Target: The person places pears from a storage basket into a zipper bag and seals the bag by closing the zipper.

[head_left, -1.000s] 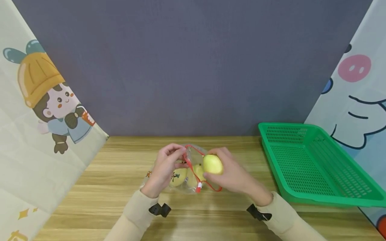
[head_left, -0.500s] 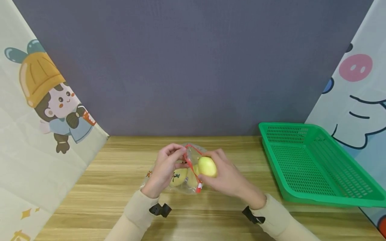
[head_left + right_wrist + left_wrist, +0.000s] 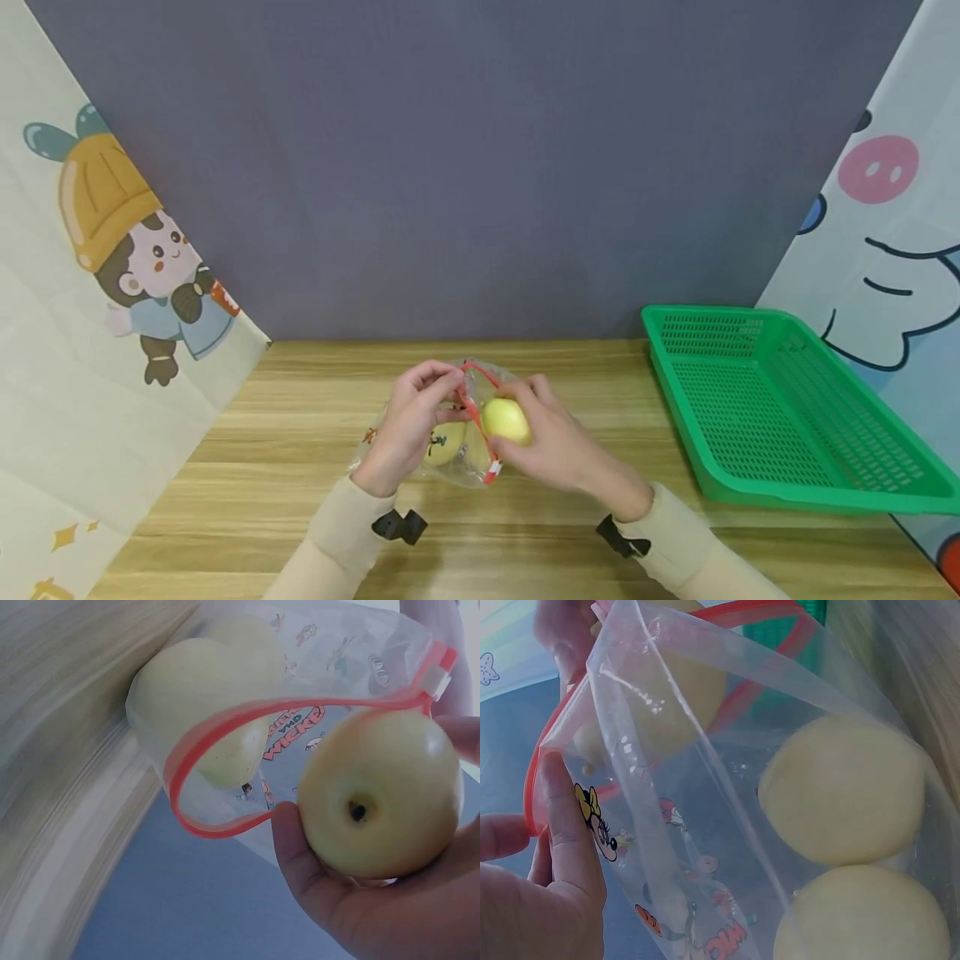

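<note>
Right hand (image 3: 558,450) holds apple (image 3: 506,419) at bag (image 3: 450,433) mouth; left hand (image 3: 408,425) pinches rim.

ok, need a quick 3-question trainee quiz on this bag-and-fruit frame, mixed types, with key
1. True or false: the right hand grips a yellow-green fruit at the mouth of the zip bag.
2. How many fruits already lie inside the bag? A) none B) two C) five
3. Fill in: the left hand pinches the bag's ___ rim.

Key: 1 true. 2 B, as the left wrist view shows. 3 red. The green basket on the table holds nothing visible.
</note>
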Demonstrator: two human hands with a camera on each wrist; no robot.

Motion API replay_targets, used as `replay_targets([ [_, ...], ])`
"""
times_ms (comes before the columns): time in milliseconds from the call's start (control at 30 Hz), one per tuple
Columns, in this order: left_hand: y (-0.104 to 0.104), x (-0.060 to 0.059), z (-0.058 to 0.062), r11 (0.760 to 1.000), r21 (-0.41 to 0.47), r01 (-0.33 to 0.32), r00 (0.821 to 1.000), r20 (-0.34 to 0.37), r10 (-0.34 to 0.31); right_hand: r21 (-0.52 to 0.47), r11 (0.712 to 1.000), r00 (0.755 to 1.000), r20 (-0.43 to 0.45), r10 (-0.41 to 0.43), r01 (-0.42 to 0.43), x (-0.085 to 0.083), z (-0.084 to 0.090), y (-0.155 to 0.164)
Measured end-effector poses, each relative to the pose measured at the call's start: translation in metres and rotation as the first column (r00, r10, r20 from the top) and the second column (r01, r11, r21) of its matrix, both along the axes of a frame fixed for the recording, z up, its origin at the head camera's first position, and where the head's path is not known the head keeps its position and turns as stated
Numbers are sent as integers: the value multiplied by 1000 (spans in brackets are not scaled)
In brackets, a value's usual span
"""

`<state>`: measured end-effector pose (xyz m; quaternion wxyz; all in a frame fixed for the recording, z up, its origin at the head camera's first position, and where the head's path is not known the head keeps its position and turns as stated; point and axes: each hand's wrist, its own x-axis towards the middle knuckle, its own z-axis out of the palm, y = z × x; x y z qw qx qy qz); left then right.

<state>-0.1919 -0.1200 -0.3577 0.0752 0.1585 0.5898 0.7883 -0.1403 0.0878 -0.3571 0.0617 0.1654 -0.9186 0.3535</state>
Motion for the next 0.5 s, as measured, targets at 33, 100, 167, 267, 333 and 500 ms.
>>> replay_targets([
  [33, 0, 0, 0, 1000, 0, 0, 1000, 0, 0, 2, 1000, 1000, 6, 5, -5, 0, -1, 0],
  [100, 0, -1, -1, 1000, -3, -4, 1000, 4, 4, 0, 1000, 1000, 17, 9, -9, -1, -2, 0],
  [167, 1, -1, -1, 1000, -6, -10, 1000, 5, 10, -11, 1000, 1000, 20, 9, -8, -1, -2, 1],
  [267, 1, -2, -1, 1000, -9, -20, 1000, 3, 20, -28, 999, 1000, 21, 23, -23, -2, -1, 1],
  [333, 1, -3, -1, 1000, -6, -25, 1000, 0, 25, -37, 999, 999, 23, 40, -39, -2, -1, 1],
  [500, 0, -4, -2, 999, -1, -33, 999, 5, 33, -54, 994, 994, 42, 97, -95, -3, -1, 3],
])
